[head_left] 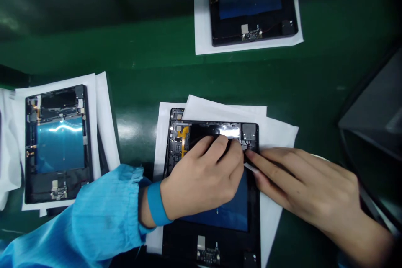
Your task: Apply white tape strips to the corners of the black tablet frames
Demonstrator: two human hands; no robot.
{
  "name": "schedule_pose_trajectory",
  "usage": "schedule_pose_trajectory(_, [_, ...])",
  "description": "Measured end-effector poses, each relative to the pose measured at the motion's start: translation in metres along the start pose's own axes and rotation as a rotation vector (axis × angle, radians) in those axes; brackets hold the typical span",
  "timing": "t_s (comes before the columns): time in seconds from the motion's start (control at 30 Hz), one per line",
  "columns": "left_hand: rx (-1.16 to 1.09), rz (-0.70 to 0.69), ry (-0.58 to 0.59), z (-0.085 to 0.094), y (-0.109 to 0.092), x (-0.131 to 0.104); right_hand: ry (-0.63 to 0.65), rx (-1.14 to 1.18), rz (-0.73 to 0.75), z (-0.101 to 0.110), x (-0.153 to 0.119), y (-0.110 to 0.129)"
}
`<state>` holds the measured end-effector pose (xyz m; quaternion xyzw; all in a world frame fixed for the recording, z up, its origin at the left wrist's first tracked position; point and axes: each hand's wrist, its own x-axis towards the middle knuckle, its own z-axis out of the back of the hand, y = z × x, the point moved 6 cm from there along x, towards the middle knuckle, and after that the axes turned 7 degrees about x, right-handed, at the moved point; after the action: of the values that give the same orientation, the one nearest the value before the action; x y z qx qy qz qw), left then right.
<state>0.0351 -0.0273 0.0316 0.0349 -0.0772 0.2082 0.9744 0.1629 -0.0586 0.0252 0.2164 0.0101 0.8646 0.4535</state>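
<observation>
An opened tablet [210, 255] lies on white sheets in front of me, its inside facing up with a blue battery panel and an orange flex cable [184, 140]. My left hand [204, 176], wearing a blue wristband, is over the tablet's upper middle. Its fingers are curled down, and whatever is between the tips is hidden. From the right, my right hand [307, 184] reaches over the tablet's edge, thumb and fingers pinched on a small white strip [251, 168]. Dark wires show just above those fingertips, beside a black corner block [249, 132].
Another opened tablet [61, 146] rests on white sheets [106, 125] at the left. A third tablet [251, 21] lies at the top on its own white sheet [202, 37]. All are on a green tabletop [150, 79]. A dark-edged grey object [377, 104] stands at the right.
</observation>
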Motion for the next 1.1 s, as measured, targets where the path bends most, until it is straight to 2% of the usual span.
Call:
schedule_pose_trajectory(0.3, [-0.006,0.008,-0.013,-0.001,0.001,0.000,0.067,0.079,-0.055,-0.006,-0.001,-0.001])
schedule_pose_trajectory(0.43, [0.022,0.004,-0.007,-0.001,0.001,0.000,-0.015,0.159,-0.094,-0.005,-0.005,-0.006])
schedule_pose_trajectory(0.57, [0.036,0.006,-0.011,0.000,0.001,0.001,-0.127,0.010,-0.148,0.000,-0.004,-0.010])
schedule_pose_trajectory(0.73, [0.024,0.011,-0.001,-0.001,0.002,0.001,-0.108,-0.114,-0.161,-0.001,0.005,-0.008])
schedule_pose_trajectory(1.1, [0.019,0.015,-0.003,-0.002,0.001,0.000,-0.120,-0.167,-0.156,-0.003,0.008,-0.008])
